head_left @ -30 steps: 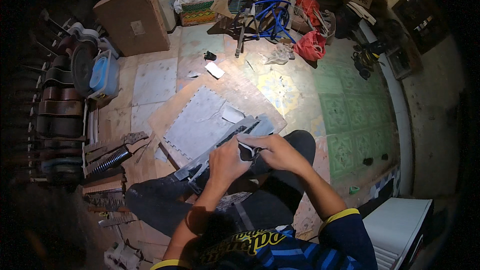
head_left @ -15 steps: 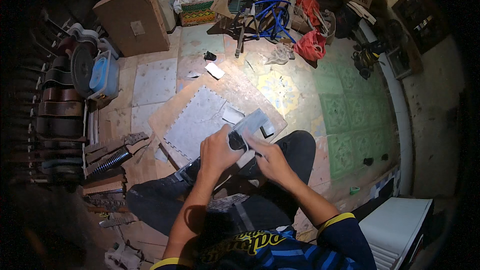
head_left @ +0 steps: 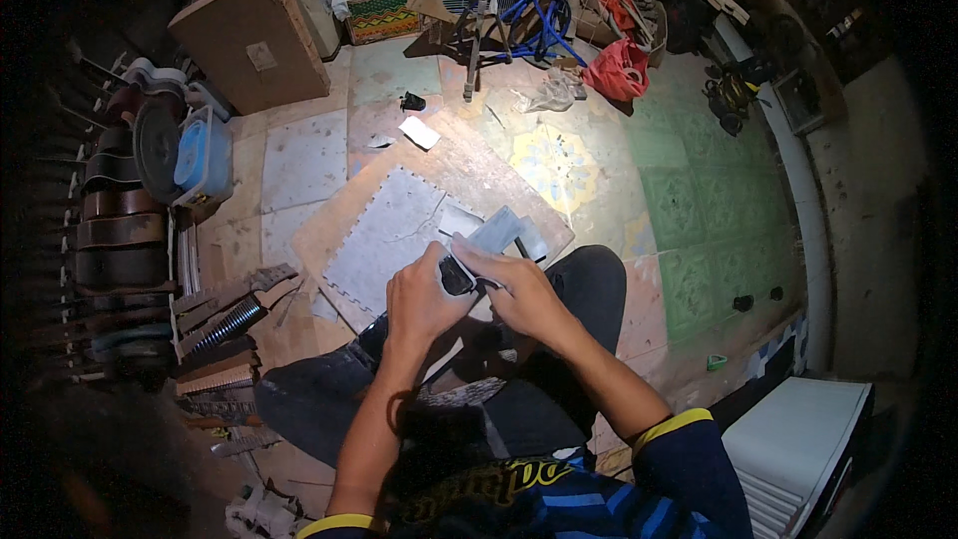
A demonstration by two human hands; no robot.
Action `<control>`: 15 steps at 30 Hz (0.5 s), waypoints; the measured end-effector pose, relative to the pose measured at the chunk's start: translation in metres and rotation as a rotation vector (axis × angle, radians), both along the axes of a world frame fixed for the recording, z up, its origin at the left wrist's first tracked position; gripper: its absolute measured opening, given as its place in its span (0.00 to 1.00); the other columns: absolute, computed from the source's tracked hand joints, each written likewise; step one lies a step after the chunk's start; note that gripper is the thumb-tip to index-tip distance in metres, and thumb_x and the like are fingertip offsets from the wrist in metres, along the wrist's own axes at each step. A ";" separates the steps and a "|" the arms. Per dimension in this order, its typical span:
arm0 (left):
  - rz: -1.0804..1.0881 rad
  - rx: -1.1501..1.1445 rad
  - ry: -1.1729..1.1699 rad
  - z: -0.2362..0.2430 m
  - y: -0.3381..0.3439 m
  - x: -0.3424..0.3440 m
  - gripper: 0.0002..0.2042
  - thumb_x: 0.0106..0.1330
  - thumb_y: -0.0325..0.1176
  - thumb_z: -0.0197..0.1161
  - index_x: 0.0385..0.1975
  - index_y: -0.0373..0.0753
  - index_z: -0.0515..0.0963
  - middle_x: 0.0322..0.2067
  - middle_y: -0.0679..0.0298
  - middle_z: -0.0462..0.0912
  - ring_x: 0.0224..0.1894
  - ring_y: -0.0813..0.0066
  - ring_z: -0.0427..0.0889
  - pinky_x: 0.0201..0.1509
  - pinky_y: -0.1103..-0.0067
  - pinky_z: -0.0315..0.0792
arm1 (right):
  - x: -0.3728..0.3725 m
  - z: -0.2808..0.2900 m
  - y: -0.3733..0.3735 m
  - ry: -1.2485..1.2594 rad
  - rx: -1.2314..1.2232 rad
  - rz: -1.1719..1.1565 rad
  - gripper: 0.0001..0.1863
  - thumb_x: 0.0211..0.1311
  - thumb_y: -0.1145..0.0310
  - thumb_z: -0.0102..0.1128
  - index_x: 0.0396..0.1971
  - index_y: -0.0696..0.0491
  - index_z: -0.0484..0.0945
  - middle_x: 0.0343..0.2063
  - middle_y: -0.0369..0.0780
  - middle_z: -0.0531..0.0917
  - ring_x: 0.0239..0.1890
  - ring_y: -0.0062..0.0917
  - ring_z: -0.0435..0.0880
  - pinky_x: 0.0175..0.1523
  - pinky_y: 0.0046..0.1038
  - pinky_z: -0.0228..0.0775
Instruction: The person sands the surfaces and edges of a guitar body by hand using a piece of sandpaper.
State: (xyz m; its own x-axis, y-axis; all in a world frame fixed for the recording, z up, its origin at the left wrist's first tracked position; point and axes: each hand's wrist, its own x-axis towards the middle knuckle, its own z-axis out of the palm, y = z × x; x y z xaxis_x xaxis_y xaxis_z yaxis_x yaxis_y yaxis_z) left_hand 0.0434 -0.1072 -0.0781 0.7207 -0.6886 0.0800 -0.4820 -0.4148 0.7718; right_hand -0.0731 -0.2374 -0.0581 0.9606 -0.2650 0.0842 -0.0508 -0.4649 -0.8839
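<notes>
Left hand [head_left: 419, 297] and right hand [head_left: 519, 291] both pinch a small dark piece [head_left: 457, 276] over the lap, against a grey strip [head_left: 504, 232]; the shallow fingertip hold risks dropping it.

A worn tiled floor [head_left: 619, 180] carries a grey jigsaw-edged foam mat [head_left: 384, 235] just beyond the hands, on a flat brown board [head_left: 479, 165]; a small white paper scrap [head_left: 419, 132] lies farther off.

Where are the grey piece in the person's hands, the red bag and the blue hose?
grey piece [head_left: 499, 232], head view, its flat top face.
red bag [head_left: 621, 70], head view, its bulging middle.
blue hose [head_left: 539, 15], head view, one loop.
</notes>
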 end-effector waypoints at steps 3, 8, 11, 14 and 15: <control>-0.045 0.040 0.024 0.006 0.004 0.000 0.16 0.48 0.34 0.72 0.33 0.37 0.75 0.25 0.46 0.82 0.32 0.42 0.83 0.33 0.61 0.76 | -0.024 0.001 0.009 -0.023 -0.049 -0.013 0.36 0.52 0.87 0.47 0.65 0.53 0.72 0.62 0.52 0.75 0.62 0.48 0.75 0.66 0.36 0.68; -0.010 0.027 -0.052 -0.005 -0.001 -0.005 0.15 0.49 0.34 0.72 0.32 0.37 0.74 0.23 0.47 0.81 0.32 0.43 0.83 0.33 0.62 0.76 | -0.003 0.000 0.000 -0.001 -0.078 0.023 0.37 0.51 0.86 0.47 0.65 0.53 0.72 0.63 0.51 0.74 0.62 0.48 0.75 0.65 0.38 0.69; -0.022 0.056 -0.023 0.001 -0.001 0.004 0.17 0.49 0.37 0.75 0.32 0.37 0.75 0.23 0.48 0.82 0.32 0.43 0.84 0.34 0.63 0.76 | -0.034 -0.002 0.004 0.102 -0.064 -0.002 0.36 0.51 0.85 0.47 0.66 0.55 0.71 0.64 0.51 0.74 0.64 0.46 0.75 0.68 0.36 0.67; -0.013 0.098 -0.059 0.001 0.001 0.003 0.21 0.49 0.41 0.78 0.35 0.37 0.77 0.25 0.50 0.83 0.32 0.47 0.85 0.35 0.65 0.77 | -0.070 -0.012 -0.012 0.090 0.068 -0.059 0.36 0.53 0.84 0.46 0.66 0.55 0.70 0.65 0.50 0.74 0.66 0.40 0.75 0.70 0.33 0.63; -0.012 0.102 -0.052 0.003 0.002 0.005 0.22 0.49 0.43 0.79 0.36 0.37 0.77 0.26 0.51 0.84 0.32 0.49 0.86 0.36 0.65 0.77 | -0.074 -0.009 -0.018 0.058 0.072 -0.135 0.34 0.56 0.84 0.45 0.67 0.55 0.70 0.66 0.51 0.73 0.69 0.38 0.72 0.73 0.32 0.58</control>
State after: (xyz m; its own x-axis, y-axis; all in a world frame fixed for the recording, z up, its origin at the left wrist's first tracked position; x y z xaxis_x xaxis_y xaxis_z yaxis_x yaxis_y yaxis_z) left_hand 0.0479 -0.1050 -0.0754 0.7092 -0.7034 0.0467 -0.5258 -0.4836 0.6998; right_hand -0.1474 -0.2551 -0.0670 0.9184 -0.3956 0.0058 -0.1606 -0.3863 -0.9083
